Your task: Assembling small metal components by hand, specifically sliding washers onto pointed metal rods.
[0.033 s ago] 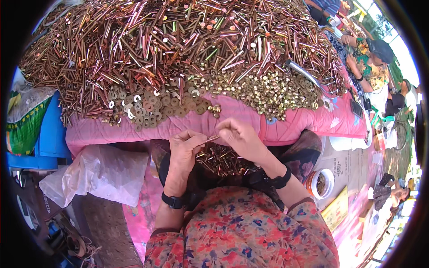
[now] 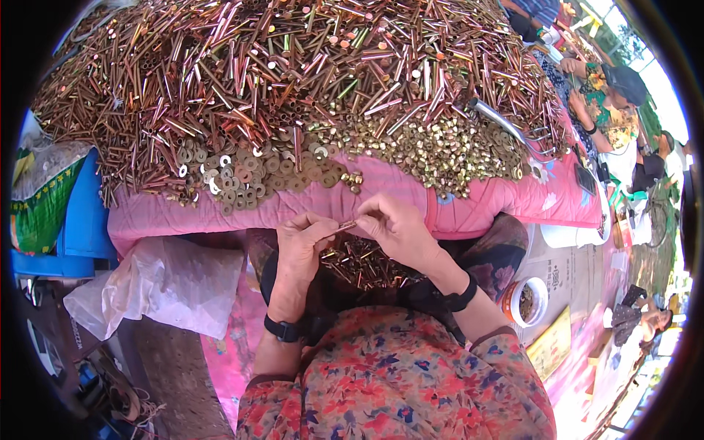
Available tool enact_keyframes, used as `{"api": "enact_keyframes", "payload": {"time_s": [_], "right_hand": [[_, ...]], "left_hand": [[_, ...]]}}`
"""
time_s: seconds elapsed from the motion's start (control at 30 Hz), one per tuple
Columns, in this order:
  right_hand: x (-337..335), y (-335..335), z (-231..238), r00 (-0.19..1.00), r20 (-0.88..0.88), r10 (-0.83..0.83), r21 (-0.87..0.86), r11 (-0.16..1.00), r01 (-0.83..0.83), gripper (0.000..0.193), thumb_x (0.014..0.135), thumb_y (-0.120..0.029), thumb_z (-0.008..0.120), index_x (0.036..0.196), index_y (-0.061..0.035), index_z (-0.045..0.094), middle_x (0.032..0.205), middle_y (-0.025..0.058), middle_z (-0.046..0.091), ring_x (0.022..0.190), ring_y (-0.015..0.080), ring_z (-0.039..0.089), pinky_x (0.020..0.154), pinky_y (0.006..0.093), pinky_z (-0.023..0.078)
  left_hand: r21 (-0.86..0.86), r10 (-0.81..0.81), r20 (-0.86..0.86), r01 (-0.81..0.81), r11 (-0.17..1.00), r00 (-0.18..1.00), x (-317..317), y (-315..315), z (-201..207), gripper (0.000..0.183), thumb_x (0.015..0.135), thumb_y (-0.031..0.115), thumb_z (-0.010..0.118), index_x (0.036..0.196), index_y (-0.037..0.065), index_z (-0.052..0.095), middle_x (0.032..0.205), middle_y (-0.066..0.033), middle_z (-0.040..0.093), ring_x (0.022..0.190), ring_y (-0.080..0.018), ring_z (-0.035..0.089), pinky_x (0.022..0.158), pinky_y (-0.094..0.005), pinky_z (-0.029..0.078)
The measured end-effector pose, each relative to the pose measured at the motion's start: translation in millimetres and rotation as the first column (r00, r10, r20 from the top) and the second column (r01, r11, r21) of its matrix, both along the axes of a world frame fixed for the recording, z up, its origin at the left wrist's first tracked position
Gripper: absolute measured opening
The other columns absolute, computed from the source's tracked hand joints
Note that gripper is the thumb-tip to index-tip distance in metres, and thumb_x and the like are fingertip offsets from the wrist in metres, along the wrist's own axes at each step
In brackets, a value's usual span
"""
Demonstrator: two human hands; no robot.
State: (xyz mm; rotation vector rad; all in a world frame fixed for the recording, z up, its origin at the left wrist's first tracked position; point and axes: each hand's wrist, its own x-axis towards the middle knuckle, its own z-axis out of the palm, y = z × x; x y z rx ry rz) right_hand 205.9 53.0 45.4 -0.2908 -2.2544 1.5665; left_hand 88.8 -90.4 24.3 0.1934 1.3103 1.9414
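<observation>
Over my lap, just off the front edge of the pink quilted cover (image 2: 286,207), both hands meet on a slim copper-coloured bolt (image 2: 345,226). My left hand (image 2: 301,240) pinches its left end between thumb and fingers. Closed at its right end are the fingertips of my right hand (image 2: 398,231); a small part there may be hidden by them. Flat washers (image 2: 242,180) lie on the cover beyond my left hand, and brass-coloured nuts (image 2: 440,150) beyond my right. More copper-coloured pieces (image 2: 367,262) sit in my lap, below the hands.
A large heap of copper-coloured metal tubes (image 2: 257,66) covers the far side. A metal hand rake (image 2: 506,125) rests at its right. A blue bin (image 2: 77,213) and clear plastic bag (image 2: 165,282) are at left; a white tub (image 2: 529,301) stands right. Several people sit beyond.
My right hand's fingers have shifted slightly at the bolt's end, showing a little more of it. My left hand is almost unmoved.
</observation>
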Motion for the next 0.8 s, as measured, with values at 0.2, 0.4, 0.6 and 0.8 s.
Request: {"api": "enact_keyframes", "payload": {"time_s": [0.2,0.4,0.6,0.8], "right_hand": [[-8,7,-21,0.997,0.072,-0.008,0.090,0.996,0.002,0.023,0.089,-0.025,0.059,0.084,-0.0029,0.055,0.070,0.0083,0.055,0.060,0.0208,0.055,0.054,0.0333,0.042],[-10,2,-20,0.997,0.049,-0.056,0.036,0.998,0.054,0.040,0.092,-0.037,0.053,0.073,-0.0019,0.057,0.058,0.0071,0.051,0.056,0.0141,0.054,0.051,0.0321,0.041],[-19,19,-19,0.971,0.238,0.024,-0.083,0.997,-0.004,0.033,0.087,-0.032,0.059,0.074,-0.0015,0.059,0.057,0.0105,0.051,0.052,0.0194,0.054,0.049,0.0333,0.040],[-61,40,-40,0.969,-0.089,-0.229,0.405,0.881,0.245,0.023,0.079,-0.025,0.065,0.078,-0.0026,0.060,0.070,0.0130,0.057,0.061,0.0293,0.056,0.055,0.0377,0.044]], "left_hand": [[-0.001,0.006,0.001,-0.006,1.000,1.000,-3,0,-5,0.008,0.070,0.000,0.069,0.072,-0.003,0.063,0.060,-0.0066,0.060,0.045,-0.0066,0.045,0.043,-0.0183,0.030],[-0.010,-0.032,0.025,0.032,0.999,0.999,-7,-2,-9,0.008,0.070,0.001,0.070,0.072,-0.003,0.063,0.061,-0.0064,0.061,0.047,-0.0061,0.047,0.045,-0.0187,0.034],[-0.145,-0.420,-0.295,0.394,0.908,0.858,-8,-2,1,0.011,0.075,0.006,0.070,0.084,0.000,0.068,0.069,-0.0006,0.062,0.055,-0.0039,0.051,0.050,-0.0189,0.038],[-0.326,-0.243,-0.775,-0.040,0.944,0.583,-59,50,3,0.012,0.075,0.009,0.069,0.083,0.000,0.069,0.074,-0.0066,0.065,0.064,-0.0128,0.060,0.059,-0.0254,0.046]]}}
